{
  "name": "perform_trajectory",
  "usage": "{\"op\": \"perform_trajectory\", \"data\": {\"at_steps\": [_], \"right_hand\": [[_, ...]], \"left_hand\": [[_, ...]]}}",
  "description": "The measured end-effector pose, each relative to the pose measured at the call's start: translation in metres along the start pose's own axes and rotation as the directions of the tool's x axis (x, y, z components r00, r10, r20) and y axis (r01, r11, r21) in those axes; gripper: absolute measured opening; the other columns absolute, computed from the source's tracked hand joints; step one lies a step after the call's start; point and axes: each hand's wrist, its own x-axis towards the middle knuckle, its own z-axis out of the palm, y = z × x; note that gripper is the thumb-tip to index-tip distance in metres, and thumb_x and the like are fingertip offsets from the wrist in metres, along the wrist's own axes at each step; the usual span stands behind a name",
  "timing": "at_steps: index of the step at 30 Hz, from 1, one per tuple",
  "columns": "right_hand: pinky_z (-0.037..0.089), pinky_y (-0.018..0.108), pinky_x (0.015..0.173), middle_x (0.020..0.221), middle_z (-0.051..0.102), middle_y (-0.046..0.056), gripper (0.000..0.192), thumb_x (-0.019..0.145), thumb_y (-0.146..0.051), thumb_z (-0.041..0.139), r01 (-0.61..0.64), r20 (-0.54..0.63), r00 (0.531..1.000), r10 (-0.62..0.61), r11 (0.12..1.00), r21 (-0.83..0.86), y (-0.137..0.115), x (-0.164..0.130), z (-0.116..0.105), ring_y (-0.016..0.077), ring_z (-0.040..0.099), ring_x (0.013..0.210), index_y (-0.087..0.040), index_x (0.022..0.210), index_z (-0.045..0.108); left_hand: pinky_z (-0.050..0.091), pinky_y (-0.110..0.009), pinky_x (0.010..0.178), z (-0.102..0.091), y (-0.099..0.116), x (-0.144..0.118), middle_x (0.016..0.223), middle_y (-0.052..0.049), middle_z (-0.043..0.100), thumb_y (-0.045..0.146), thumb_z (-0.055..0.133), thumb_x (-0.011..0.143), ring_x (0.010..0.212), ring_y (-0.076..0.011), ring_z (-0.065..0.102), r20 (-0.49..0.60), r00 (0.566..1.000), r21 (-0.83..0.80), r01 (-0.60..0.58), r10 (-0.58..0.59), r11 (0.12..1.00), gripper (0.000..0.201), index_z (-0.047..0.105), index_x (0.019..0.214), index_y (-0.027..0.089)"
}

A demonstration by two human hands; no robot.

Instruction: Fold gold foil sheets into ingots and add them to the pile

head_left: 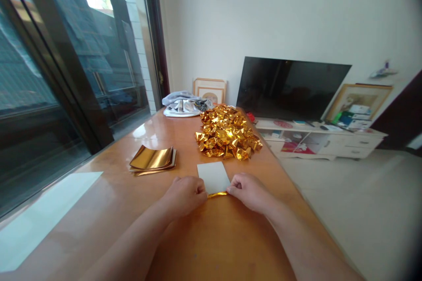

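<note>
A small sheet of foil paper point(213, 176) lies white side up on the wooden table point(231, 237), its near edge folded over to show a gold strip. My left hand point(184, 194) pinches the left end of that fold. My right hand point(249, 191) pinches the right end. A stack of flat gold sheets point(152, 158) rests to the left of my hands. Farther back, a heap of folded gold foil pieces point(227, 132) covers the table's middle.
A bundle of grey and white cloth point(184, 104) lies at the table's far end. Dark glass doors point(66, 74) run along the left. A television point(290, 88) stands on a low white cabinet point(323, 140) at the right, with framed pictures against the wall.
</note>
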Motion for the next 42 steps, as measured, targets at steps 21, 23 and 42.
{"op": "perform_trajectory", "data": {"at_steps": [21,23,42], "right_hand": [[0.025,0.024,0.056,0.077,0.067,0.001,0.021,0.085,-0.036,0.062,-0.032,-0.031,0.999,0.029,0.996,-0.085,-0.008,0.000,-0.001,0.0138,0.054,0.069,-0.020,0.072,0.063],[0.025,0.024,0.056,0.078,0.067,0.001,0.020,0.085,-0.036,0.062,-0.029,-0.032,0.999,0.026,0.996,-0.087,-0.009,0.000,-0.001,0.0140,0.054,0.070,-0.020,0.073,0.063],[0.030,0.026,0.066,0.090,0.065,0.002,0.011,0.089,-0.031,0.061,-0.057,-0.036,0.998,0.051,0.985,-0.165,-0.022,-0.010,-0.007,0.0163,0.054,0.083,-0.021,0.086,0.058]], "left_hand": [[0.022,-0.027,0.059,0.005,0.000,0.003,0.070,0.002,0.066,0.026,0.051,0.077,0.065,-0.0147,0.055,-0.030,0.999,0.040,0.012,-0.010,0.999,0.015,0.058,0.064,0.020],[0.023,-0.028,0.060,0.006,0.000,0.003,0.070,0.001,0.066,0.026,0.051,0.077,0.066,-0.0149,0.055,-0.036,0.999,0.050,0.010,-0.008,0.999,0.015,0.057,0.064,0.020],[0.036,-0.037,0.089,-0.003,0.009,-0.005,0.104,-0.004,0.059,0.015,0.046,0.088,0.103,-0.0242,0.052,0.013,0.979,0.096,-0.204,0.203,0.974,0.048,0.062,0.126,0.039]]}}
